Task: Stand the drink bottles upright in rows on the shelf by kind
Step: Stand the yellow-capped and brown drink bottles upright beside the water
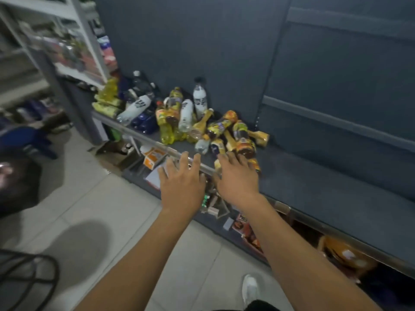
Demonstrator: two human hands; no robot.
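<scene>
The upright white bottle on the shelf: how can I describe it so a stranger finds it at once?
Find the dark grey shelf and the heap of drink bottles on it. At the heap's back, by the rear panel, is the white bottle with a black cap. The other white bottles lean or lie; this one stands upright.

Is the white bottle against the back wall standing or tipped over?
Standing: white bottle has its black cap on top.

A white shoe (250,288) on pale floor tiles (89,198); orange cartons (152,157) (blurred) lie beyond.
</scene>
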